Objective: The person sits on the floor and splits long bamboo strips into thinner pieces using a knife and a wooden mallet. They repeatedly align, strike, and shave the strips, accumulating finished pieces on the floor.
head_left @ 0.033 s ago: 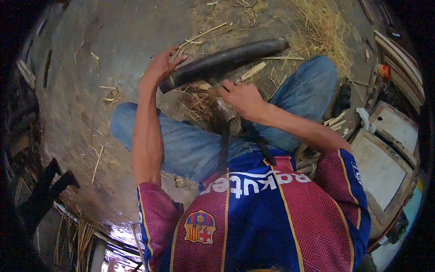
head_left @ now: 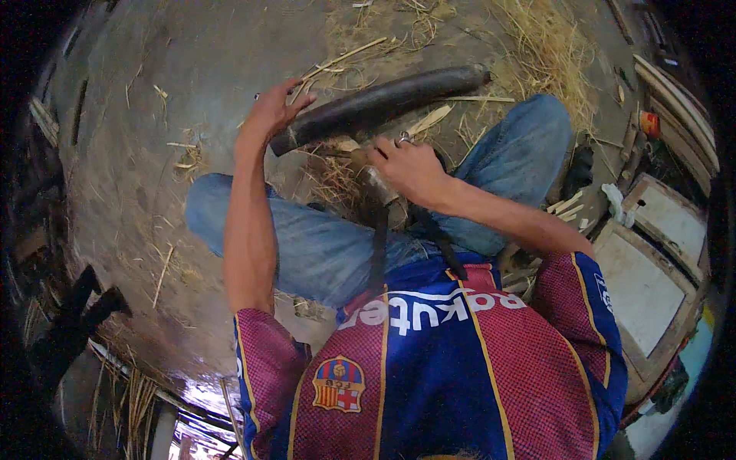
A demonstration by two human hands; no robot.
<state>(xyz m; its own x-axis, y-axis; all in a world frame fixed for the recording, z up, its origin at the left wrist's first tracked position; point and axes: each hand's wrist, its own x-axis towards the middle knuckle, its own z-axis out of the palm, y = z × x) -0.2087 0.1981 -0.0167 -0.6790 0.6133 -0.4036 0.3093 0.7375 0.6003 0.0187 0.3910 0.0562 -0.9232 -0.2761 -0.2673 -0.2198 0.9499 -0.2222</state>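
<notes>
While beside the dark cylinder [head_left: 383, 100], left hand [head_left: 270, 113] loose-fingered, right hand [head_left: 415, 169] unclear in grip.

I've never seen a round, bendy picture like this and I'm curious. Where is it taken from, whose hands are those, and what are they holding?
There's no robot here, just one person. A very wide camera on their head looks down, so straight things look bent. You see their red and blue shirt and blue jeans as they sit on the floor. The left hand is by the near end of a thick, dark, log-like thing. A thin pale strip reaches to its fingers, but I can't tell if it's held. The right hand is curled; what's in it is too hidden to tell. Straw-like bits lie around.
</notes>
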